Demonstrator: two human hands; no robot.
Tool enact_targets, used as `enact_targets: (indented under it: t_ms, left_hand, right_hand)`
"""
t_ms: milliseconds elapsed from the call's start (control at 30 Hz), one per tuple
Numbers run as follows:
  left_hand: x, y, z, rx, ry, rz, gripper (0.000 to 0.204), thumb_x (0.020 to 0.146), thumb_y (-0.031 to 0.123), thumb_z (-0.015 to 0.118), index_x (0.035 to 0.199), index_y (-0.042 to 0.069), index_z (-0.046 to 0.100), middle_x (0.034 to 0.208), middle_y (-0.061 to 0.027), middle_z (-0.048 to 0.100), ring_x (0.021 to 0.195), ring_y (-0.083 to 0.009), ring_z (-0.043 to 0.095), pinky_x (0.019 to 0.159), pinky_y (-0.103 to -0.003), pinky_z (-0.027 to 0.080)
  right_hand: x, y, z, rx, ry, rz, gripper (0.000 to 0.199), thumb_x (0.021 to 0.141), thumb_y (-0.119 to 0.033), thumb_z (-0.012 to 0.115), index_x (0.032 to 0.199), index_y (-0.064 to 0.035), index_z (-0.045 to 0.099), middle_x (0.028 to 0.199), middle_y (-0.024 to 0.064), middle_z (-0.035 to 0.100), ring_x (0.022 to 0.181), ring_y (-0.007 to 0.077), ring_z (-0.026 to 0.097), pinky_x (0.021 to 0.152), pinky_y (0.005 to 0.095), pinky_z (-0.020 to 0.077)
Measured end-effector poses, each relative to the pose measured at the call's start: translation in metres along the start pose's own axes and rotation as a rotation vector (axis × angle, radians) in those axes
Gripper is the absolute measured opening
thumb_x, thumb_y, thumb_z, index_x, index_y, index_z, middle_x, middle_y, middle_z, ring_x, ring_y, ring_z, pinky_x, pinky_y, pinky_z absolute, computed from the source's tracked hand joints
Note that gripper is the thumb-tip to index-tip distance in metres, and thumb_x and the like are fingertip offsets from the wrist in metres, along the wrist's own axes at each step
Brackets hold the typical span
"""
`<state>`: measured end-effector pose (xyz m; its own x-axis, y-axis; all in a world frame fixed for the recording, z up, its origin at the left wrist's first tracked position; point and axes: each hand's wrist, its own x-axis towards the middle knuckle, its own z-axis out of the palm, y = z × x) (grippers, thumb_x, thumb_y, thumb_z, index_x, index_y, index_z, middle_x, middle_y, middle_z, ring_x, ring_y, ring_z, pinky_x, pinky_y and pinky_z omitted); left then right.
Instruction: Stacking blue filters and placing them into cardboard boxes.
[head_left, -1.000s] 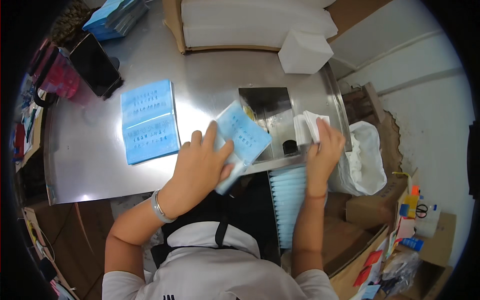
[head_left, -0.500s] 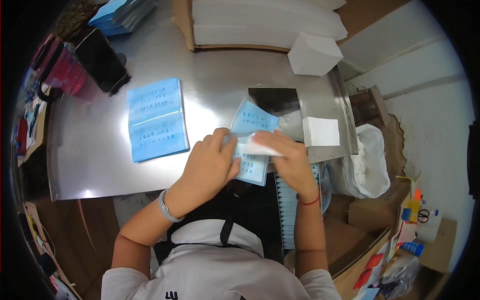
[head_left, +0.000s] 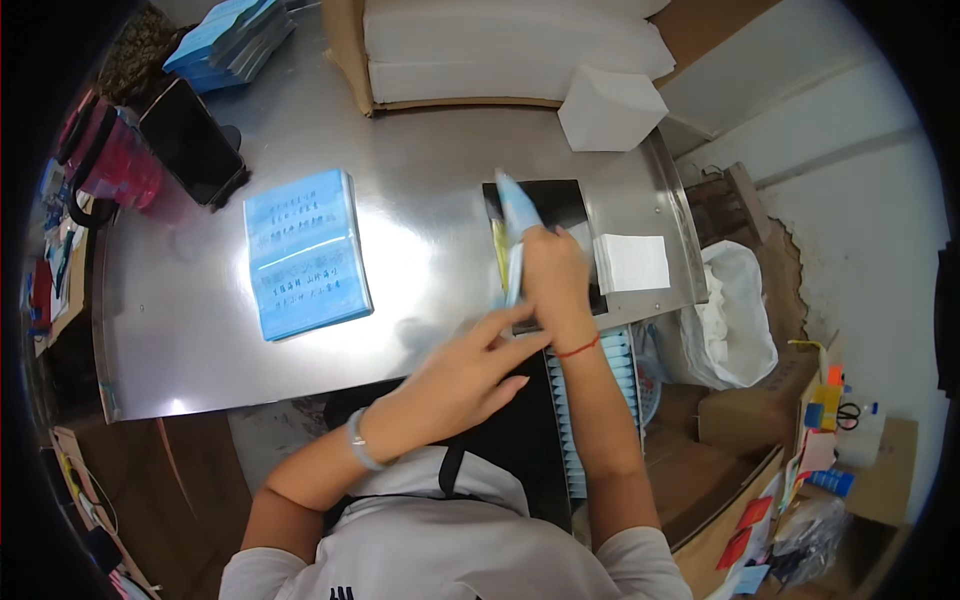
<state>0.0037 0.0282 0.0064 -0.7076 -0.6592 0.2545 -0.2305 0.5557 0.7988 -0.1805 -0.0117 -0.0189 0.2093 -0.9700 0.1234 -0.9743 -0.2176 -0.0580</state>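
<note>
Some dark lettering (head_left: 297,213) marks the blue stack (head_left: 308,252); right hand (head_left: 557,282) grips a packet (head_left: 519,210), left hand (head_left: 450,392) spreads open.

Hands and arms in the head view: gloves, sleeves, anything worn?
Left hand and right hand both ungloved. Grey band on the left wrist, thin red cord on the right. Short, whitish sleeves.

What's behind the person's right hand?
Part of a black rectangle shows around the right hand; whatever lies directly beneath the hand and its blue packet is covered.
</note>
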Motion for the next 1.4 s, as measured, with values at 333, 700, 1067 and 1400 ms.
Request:
enact_targets:
  t_ms: [333,700,1067,1400]
  left_hand:
    - [-0.061,-0.036,-0.16,0.052,-0.123,-0.17,0.072,0.09,0.062,0.052,0.138,0.008,0.051,0.136,-0.0257,0.052,0.125,-0.0443,0.05,0.099,-0.057,0.042]
    - [-0.143,0.034,-0.386,-0.135,0.471,-0.537,0.024,0.095,0.029,0.063,0.084,0.008,0.062,0.072,0.0006,0.057,0.061,-0.0081,0.053,0.053,-0.023,0.042]
    - [-0.147,-0.021,-0.121,-0.123,-1.007,-0.232,0.026,0.064,0.019,0.082,0.075,-0.001,0.072,0.071,-0.0127,0.069,0.067,-0.0265,0.066,0.06,-0.038,0.048]
    - [-0.154,-0.014,-0.083,-0.405,-1.316,-0.079,0.029,0.061,0.016,0.083,0.076,-0.005,0.071,0.066,-0.0118,0.068,0.051,-0.0202,0.062,0.048,-0.033,0.048]
  right_hand:
    - [-0.044,0.029,-0.02,0.077,0.619,0.331,0.029,0.09,-0.016,0.065,0.114,0.0002,0.066,0.116,0.0174,0.064,0.111,0.0336,0.058,0.095,0.042,0.0436]
    - [-0.072,0.073,0.03,-0.123,0.219,0.673,0.063,0.091,-0.039,0.062,0.144,-0.0096,0.044,0.157,0.0156,0.027,0.147,0.0385,0.016,0.111,0.0658,0.0148]
    - [-0.075,0.094,0.041,-0.22,0.476,0.367,0.053,0.091,-0.044,0.06,0.133,-0.0118,0.056,0.141,0.016,0.049,0.136,0.042,0.036,0.107,0.0625,0.0278]
    - [-0.074,0.074,0.021,-0.179,0.407,0.446,0.055,0.091,-0.045,0.061,0.132,-0.0092,0.056,0.142,0.0186,0.047,0.136,0.0416,0.037,0.106,0.0625,0.028]
